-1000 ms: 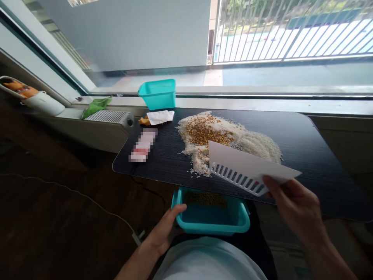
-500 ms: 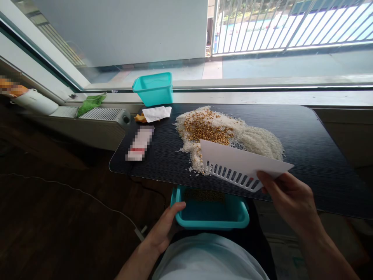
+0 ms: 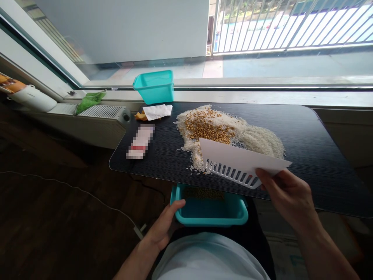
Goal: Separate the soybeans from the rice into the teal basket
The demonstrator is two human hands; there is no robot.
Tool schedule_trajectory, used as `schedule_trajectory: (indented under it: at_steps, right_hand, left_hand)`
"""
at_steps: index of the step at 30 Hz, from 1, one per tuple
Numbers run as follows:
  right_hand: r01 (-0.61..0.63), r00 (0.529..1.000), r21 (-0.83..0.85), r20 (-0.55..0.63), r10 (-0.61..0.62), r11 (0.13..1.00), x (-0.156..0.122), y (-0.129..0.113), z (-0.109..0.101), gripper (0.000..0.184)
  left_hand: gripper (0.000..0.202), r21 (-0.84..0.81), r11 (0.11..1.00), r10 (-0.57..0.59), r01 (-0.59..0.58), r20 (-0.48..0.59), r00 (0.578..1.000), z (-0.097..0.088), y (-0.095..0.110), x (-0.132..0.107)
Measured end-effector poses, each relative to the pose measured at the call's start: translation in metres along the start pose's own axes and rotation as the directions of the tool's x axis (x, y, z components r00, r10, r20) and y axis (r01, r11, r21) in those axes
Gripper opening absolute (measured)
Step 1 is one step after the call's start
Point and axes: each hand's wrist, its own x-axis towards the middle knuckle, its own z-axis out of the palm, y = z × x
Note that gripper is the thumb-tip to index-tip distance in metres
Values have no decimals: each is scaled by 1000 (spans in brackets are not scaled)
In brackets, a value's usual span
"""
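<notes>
My right hand [image 3: 287, 192] is closed on the right end of a white plastic scoop sheet [image 3: 239, 155] with a row of slots along its near edge. The sheet is tilted over the near side of a pile of white rice [image 3: 260, 140], and it hides part of the grains. Round golden beans [image 3: 208, 126] lie on the left part of the rice. Below the table's front edge, my left hand [image 3: 169, 219] grips the left rim of a turquoise tub [image 3: 215, 222], thumb over the rim. Beans lie at the tub's far end, in shadow.
The dark table [image 3: 314, 155] stands against the window sill. At its back left is another turquoise tub [image 3: 154, 87], with a white paper [image 3: 157, 112] in front. A blurred-out pale object [image 3: 141, 142] lies near the left edge. A radiator [image 3: 101, 112] bears a green cloth [image 3: 91, 102].
Hardly anything differs. My right hand and the slotted sheet have shifted very slightly left and up; my left hand still grips the tub.
</notes>
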Motion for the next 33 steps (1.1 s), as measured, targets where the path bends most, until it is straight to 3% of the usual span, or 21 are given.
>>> schedule_trajectory:
  at_steps: [9,16,22,25,28,31,33]
  right_hand:
    - [40,998,-44,41,-38,998,-2,2,-4,25]
    - [9,994,22,108,-12,1000,-5,8,-1,30]
    - [-51,960,113,279,18,992,-13,8,2,36]
    - [-96,993,101,85,88,990,-12,5,-4,35]
    - [-165,976,77,-128,174,983,-5,7,-15,31]
    - [-178,961,78,-201,191,981,-3,11,-16,33]
    - [-131,970,120,-191,152,984,-10,12,-6,40]
  left_hand:
    - [48,-3,1000,18,-18,26,999,0,0,1]
    - [50,-7,1000,18,-18,13,1000,-1,-1,2]
    - [50,-12,1000,17,-16,19,1000,-3,0,0]
    - [48,-28,999,24,-24,21,999,-3,-1,0]
    - [41,-37,999,16,-16,2,1000,-3,-1,0]
    - [34,-47,999,14,-13,15,1000,-2,-1,1]
    - [31,-46,999,14,-13,15,1000,-1,0,1]
